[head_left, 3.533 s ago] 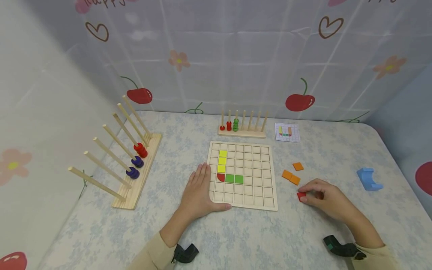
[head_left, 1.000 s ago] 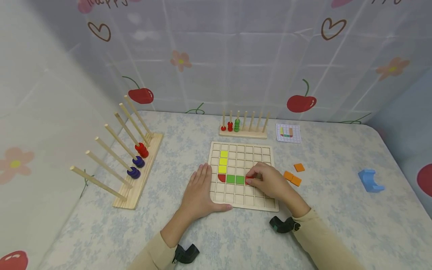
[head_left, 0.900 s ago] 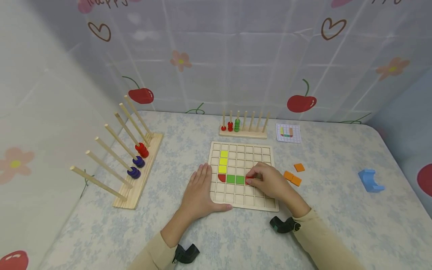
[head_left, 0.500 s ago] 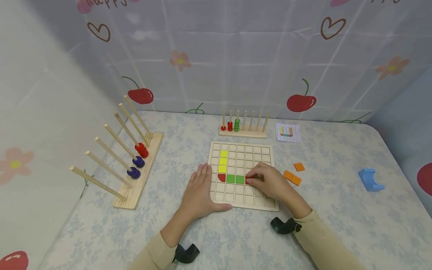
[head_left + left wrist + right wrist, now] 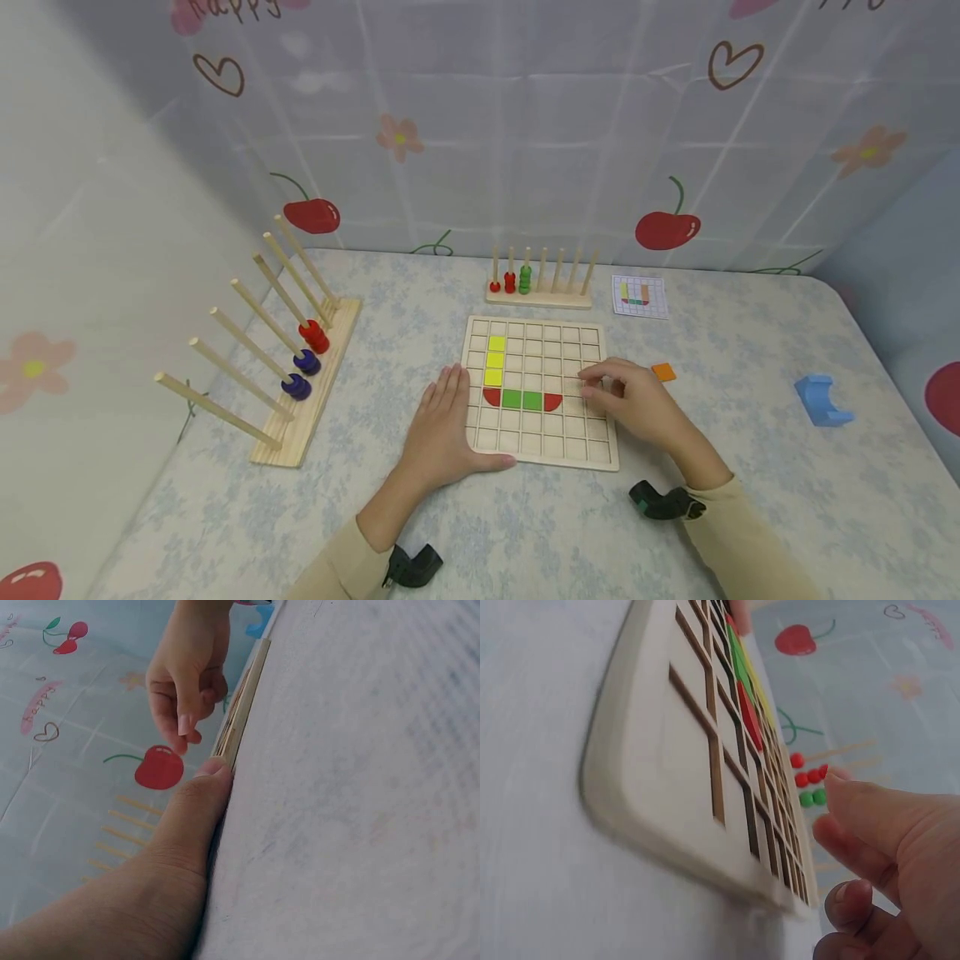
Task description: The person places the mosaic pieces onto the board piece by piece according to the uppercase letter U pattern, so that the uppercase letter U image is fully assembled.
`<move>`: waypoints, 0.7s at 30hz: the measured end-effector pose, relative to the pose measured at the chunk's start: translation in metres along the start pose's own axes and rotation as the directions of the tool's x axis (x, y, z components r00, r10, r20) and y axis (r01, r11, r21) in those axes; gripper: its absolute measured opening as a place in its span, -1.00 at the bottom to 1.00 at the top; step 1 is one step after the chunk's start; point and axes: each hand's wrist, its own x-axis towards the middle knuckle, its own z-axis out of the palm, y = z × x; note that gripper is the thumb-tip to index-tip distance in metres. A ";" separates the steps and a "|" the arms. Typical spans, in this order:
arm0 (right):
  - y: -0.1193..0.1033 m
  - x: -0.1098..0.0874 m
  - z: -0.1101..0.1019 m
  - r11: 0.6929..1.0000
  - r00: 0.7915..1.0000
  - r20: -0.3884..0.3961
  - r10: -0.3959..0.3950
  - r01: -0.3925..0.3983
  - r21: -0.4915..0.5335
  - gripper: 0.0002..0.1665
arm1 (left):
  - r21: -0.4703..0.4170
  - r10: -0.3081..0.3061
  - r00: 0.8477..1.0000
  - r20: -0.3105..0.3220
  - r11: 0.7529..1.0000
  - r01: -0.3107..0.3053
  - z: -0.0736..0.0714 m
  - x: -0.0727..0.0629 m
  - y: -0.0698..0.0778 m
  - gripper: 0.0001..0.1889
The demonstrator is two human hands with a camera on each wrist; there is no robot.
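Note:
A wooden grid board point(image 5: 577, 454) lies mid-table. My left hand point(image 5: 442, 425) rests along its left edge with straight fingers, the thumb stretched along the front edge. On the board, yellow square tiles point(image 5: 495, 360) form a column above a rounded red tile point(image 5: 492, 397). Two green tiles point(image 5: 522, 401) continue to the right, ending in a second rounded red tile point(image 5: 552, 402). Over the board's right side hovers my right hand point(image 5: 637, 400), fingers loosely bent, nothing seen between them. In the right wrist view its thumb point(image 5: 870, 814) stands clear of the board.
An orange tile point(image 5: 663, 372) lies beyond my right hand, which hides the area beside it. A small bead rack point(image 5: 540, 297) and a pattern card point(image 5: 640, 297) stand behind the board. At left is a large peg rack point(image 5: 322, 392); at right, a blue block point(image 5: 821, 400).
My right hand carried the second red tile from the table to the row's right end, let go and moved right. It now covers two orange tiles. The left hand stayed put.

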 end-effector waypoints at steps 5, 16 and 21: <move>0.014 -0.010 -0.014 0.999 0.999 -0.035 0.036 -0.037 -0.028 -0.71 | 0.000 0.004 1.000 0.000 1.000 -0.004 0.001 0.000 -0.001 0.50; 0.039 -0.030 -0.038 0.988 0.987 -0.104 0.118 -0.127 -0.083 -0.64 | 0.014 0.007 1.000 0.001 1.000 -0.007 0.002 0.001 -0.002 0.51; 0.045 -0.032 -0.039 0.986 0.986 -0.118 0.117 -0.130 -0.107 -0.66 | 0.020 0.006 1.000 0.001 1.000 -0.006 0.002 0.001 -0.002 0.51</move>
